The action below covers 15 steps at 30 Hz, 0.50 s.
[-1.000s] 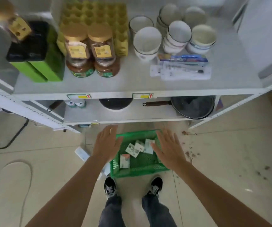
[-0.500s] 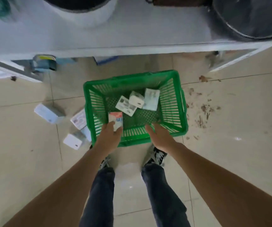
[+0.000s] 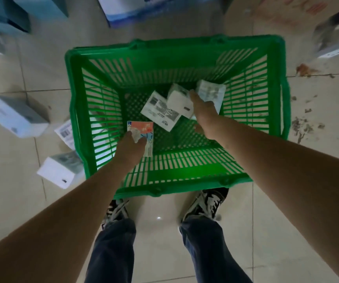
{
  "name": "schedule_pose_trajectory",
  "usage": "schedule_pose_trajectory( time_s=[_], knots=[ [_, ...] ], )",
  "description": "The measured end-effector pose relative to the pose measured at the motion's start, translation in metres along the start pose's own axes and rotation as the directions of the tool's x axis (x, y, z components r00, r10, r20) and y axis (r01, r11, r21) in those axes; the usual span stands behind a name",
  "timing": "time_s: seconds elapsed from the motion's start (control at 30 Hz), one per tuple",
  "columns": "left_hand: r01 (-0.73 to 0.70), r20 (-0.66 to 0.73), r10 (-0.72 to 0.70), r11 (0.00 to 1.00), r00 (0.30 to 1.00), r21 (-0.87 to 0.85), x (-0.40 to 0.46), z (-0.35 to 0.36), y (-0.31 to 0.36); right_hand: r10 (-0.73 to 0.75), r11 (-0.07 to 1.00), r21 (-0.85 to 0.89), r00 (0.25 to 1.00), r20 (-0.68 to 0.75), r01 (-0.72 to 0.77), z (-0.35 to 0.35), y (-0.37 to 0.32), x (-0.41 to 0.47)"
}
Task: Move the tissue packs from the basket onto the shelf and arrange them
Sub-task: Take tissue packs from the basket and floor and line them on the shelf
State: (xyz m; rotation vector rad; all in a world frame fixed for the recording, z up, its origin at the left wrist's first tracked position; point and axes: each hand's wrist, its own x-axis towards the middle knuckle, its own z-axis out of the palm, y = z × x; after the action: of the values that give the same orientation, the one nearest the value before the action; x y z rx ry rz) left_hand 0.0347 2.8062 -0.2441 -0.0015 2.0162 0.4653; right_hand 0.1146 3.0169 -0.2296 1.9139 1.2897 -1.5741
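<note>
We have both hands down in the green basket [image 3: 176,181] — our left hand [image 3: 131,147] pinching the orange pack [image 3: 143,132], our right hand [image 3: 204,112] reaching, fingers straight, onto the white packs [image 3: 180,103]; we should gather them squarely before lifting.

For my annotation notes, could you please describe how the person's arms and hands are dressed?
Both forearms are bare, with no sleeves visible. The left hand and right hand wear no gloves; no watch, ring or bracelet shows.
</note>
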Motion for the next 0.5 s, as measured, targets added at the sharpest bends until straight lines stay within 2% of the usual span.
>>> schedule_pose_trajectory(
  time_s=[0.1, 0.27, 0.37, 0.43, 0.5],
  knots=[
    [0.001, -0.081, -0.001, 1.0, 0.997, 0.0, 0.017, 0.012, -0.007, 0.087, 0.988, 0.129, 0.996, 0.03, -0.091, 0.008, -0.006, 0.013],
    [-0.018, -0.134, 0.048, 0.976, 0.99, 0.215, 0.026, 0.024, -0.02, 0.088, 0.92, 0.371, 0.99, 0.113, -0.124, 0.01, -0.006, 0.024],
    [-0.02, -0.156, 0.063, 0.965, 0.986, 0.262, 0.03, 0.032, -0.022, 0.056, 0.926, 0.358, 0.983, 0.177, -0.117, 0.0, -0.002, 0.027],
    [-0.003, -0.18, 0.035, 0.984, 0.983, 0.179, 0.033, 0.038, -0.022, 0.03, 0.935, 0.336, 0.968, 0.25, -0.116, -0.011, -0.001, 0.028],
    [0.024, -0.179, -0.026, 1.0, 0.984, -0.014, 0.036, 0.043, -0.021, 0.024, 0.928, 0.347, 0.951, 0.309, -0.137, -0.025, 0.0, 0.029]
  ],
)
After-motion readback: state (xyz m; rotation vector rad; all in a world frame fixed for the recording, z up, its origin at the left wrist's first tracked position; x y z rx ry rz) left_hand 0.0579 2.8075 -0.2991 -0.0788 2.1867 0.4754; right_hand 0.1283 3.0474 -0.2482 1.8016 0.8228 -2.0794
